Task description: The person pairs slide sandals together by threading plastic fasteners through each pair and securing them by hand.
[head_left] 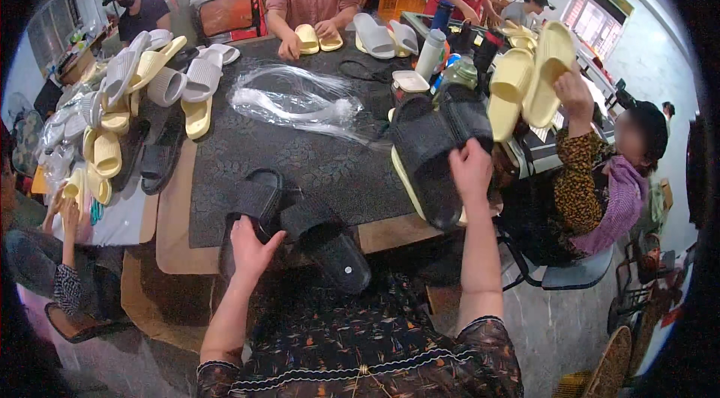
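Observation:
My left hand [251, 246] grips a pair of black slide sandals [300, 225] at the near edge of the dark patterned table [300, 158]. My right hand [471, 167] is raised to the right and holds another pair of black slide sandals [435, 143], their straps facing me. The two pairs are apart, with the right one held higher, above the table's right edge.
Crumpled clear plastic bags [292, 102] lie mid-table. A heap of yellow, white and black sandals [142, 105] fills the left side. A seated person at right [600, 180] lifts yellow sandals [529, 75]. Other people sit at the far edge. A white bottle [430, 53] stands at back right.

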Tool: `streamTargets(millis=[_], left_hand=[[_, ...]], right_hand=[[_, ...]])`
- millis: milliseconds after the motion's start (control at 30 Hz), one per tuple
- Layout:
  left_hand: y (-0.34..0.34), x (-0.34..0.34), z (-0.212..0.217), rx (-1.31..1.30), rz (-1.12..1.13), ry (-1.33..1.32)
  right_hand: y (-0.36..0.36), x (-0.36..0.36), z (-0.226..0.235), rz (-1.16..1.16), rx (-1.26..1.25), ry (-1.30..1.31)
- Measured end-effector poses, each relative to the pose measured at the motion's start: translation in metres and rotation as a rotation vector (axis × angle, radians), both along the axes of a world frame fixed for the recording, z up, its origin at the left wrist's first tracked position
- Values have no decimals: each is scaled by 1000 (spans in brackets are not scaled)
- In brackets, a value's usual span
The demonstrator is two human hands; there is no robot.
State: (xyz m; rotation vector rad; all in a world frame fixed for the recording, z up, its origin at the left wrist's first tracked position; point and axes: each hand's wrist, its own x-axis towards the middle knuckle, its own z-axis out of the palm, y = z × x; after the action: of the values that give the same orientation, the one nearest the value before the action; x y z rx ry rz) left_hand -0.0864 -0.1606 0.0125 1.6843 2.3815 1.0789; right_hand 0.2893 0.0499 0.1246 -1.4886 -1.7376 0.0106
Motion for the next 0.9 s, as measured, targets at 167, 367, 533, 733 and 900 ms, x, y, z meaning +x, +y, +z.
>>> streamTargets(millis=[167, 367, 533, 733, 900], left_hand=[[22, 28, 4, 2, 10, 26], [28, 39, 1, 55, 81, -15], [28, 37, 5, 19, 87, 20], [28, 38, 3, 82, 56, 74], [19, 35, -2, -86, 99, 118]], right_hand=[[74, 37, 8, -169, -117, -81], [17, -16, -11, -149, 43, -278], [-41, -75, -20, 466, -185, 41], [-69, -130, -56, 739, -448, -331], [-57, -133, -95, 591, -377, -334]])
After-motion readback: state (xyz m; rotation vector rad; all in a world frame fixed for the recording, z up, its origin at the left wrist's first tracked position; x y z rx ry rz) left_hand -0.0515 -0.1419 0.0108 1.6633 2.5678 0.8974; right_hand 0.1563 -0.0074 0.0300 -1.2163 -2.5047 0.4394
